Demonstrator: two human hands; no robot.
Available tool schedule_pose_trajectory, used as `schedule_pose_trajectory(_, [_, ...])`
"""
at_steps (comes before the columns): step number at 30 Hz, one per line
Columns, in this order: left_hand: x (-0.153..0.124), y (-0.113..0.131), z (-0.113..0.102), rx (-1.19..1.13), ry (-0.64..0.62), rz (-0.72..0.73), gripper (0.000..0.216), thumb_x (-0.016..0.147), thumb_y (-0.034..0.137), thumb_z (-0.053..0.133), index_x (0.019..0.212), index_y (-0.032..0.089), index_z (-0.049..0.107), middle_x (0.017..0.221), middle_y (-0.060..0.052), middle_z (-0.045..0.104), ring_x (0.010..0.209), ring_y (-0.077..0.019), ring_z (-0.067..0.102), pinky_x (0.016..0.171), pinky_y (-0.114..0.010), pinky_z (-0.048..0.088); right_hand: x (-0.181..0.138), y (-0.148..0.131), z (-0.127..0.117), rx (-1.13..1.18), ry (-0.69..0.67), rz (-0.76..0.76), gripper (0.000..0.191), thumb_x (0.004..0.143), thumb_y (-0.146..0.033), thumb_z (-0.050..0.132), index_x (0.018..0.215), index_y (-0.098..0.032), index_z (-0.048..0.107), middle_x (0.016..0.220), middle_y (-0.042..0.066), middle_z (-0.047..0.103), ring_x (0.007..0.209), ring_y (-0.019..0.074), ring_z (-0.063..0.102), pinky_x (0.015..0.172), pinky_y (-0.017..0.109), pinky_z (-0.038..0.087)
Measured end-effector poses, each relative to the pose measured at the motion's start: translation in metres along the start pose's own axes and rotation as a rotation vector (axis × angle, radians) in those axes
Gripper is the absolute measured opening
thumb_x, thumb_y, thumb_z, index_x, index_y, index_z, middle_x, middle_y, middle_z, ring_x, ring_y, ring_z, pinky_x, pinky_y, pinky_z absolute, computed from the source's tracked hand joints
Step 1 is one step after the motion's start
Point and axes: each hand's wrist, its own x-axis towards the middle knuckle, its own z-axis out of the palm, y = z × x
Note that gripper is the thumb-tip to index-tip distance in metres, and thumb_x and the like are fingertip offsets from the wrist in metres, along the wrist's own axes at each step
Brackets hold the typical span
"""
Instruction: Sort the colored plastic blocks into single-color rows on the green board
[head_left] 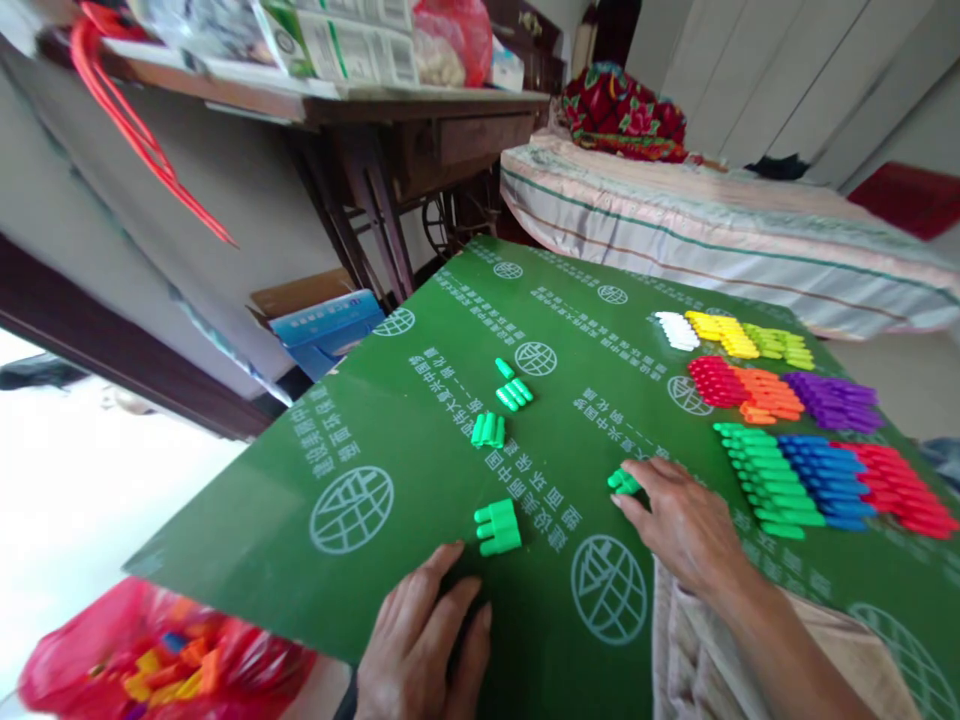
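Note:
At the board's near edge, my left hand [424, 640] rests with its fingers apart and holds nothing. Just beyond its fingertips lies a cluster of green plastic tubes with rounded ends [499, 526]. My right hand [686, 525] has its thumb and fingers closed around a few small green plastic pieces [622, 482] resting on the board. Farther off are a bright green group of short pieces [489, 430], a lighter green group [514, 393] and one single piece [504, 367]. The fingers partly hide what my right hand grips.
Sorted rows cover the right of the green board [420, 420]: green [765, 475], blue [825, 478], red [900, 485], purple [832, 400], orange [766, 392], yellow [721, 332] and white [676, 330]. A red bag [82, 650] of colourful pieces sits below left. Beyond stand a wooden table [420, 105] and bed [675, 215].

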Motion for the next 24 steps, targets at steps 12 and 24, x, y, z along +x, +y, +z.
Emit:
schedule_pose_trajectory(12, [0.074, -0.016, -0.003, -0.211, 0.013, -0.160, 0.017, 0.090, 0.031, 0.054, 0.095, 0.018, 0.065, 0.108, -0.007, 0.065, 0.099, -0.0158, 0.065, 0.088, -0.026, 0.056, -0.003, -0.002, 0.003, -0.028, 0.008, 0.011, 0.023, 0.089, -0.029, 0.056, 0.109, -0.022, 0.066, 0.105, 0.007, 0.069, 0.095, 0.0228, 0.063, 0.080, 0.032, 0.050])
schedule_pose_trajectory(24, [0.141, -0.031, 0.027, 0.081, -0.305, -0.296, 0.025, 0.087, 0.032, 0.053, 0.107, 0.018, 0.060, 0.111, -0.009, 0.064, 0.099, -0.0225, 0.062, 0.084, -0.033, 0.054, -0.003, -0.007, 0.007, 0.002, 0.067, 0.009, 0.022, 0.088, -0.026, 0.057, 0.109, -0.024, 0.066, 0.100, 0.006, 0.069, 0.095, 0.0234, 0.061, 0.079, 0.032, 0.050])
